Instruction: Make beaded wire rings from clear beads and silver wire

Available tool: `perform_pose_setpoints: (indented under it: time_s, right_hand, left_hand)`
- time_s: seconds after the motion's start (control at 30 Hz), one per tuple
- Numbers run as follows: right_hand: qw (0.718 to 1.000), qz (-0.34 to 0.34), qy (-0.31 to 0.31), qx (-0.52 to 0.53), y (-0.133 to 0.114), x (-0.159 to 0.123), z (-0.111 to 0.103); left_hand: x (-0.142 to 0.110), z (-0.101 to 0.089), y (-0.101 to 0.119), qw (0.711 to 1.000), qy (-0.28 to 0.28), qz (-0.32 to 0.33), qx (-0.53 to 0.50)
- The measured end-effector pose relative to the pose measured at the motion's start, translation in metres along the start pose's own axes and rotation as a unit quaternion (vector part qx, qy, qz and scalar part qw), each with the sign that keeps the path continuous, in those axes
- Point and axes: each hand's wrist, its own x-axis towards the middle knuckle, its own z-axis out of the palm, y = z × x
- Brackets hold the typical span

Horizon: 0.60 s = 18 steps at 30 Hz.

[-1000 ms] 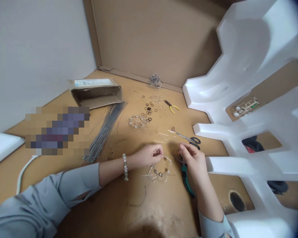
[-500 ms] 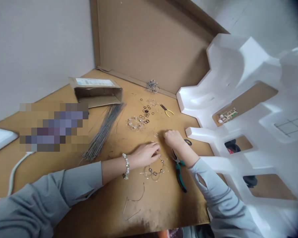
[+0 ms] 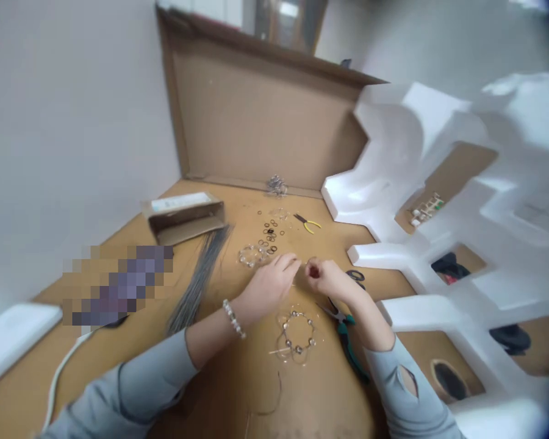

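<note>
Over the middle of the table, my left hand [image 3: 272,286] has its fingers pressed together, the tips close to my right hand. My right hand [image 3: 330,279] is closed, fingers curled in; anything thin between the two hands is too small to make out. Just below them lies a wire ring with round beads [image 3: 299,349], untouched, with loose thin wire around it. Pliers with green and black handles [image 3: 350,352] lie beside my right forearm. Past my left hand lie another beaded ring [image 3: 247,256] and several small dark rings [image 3: 271,233].
A bundle of grey wires [image 3: 200,277] lies left, before an open cardboard box [image 3: 187,233]. Yellow-handled pliers [image 3: 312,227] and a tangled wire heap [image 3: 277,185] lie farther back. White molded foam [image 3: 370,256] borders the right; a cardboard panel [image 3: 265,116] stands behind.
My left hand has left the beaded ring and moved up toward my right hand, uncovering the ring. My right hand has turned, showing its curled fingers. The camera view has tilted upward.
</note>
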Motion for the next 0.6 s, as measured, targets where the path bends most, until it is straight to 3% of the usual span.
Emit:
perform_pose_setpoints:
  time_s: [0.13,0.27,0.47,0.6]
  right_hand:
    - [0.998,0.017,0.046,0.034,-0.004,-0.004,-0.007]
    - [0.996,0.031,0.079,0.031,-0.003,-0.007,-0.006]
    - [0.996,0.018,0.072,0.047,0.001,-0.002,0.003]
    - [0.994,0.004,0.056,0.098,0.012,0.003,0.001]
  left_hand:
    - [0.017,0.014,0.007,0.989,-0.078,0.026,0.124]
    - [0.026,0.033,0.007,0.982,-0.093,0.045,0.160]
    - [0.027,0.039,-0.004,0.991,-0.102,0.007,0.090]
    - [0.031,0.036,-0.013,0.995,-0.073,-0.040,-0.053]
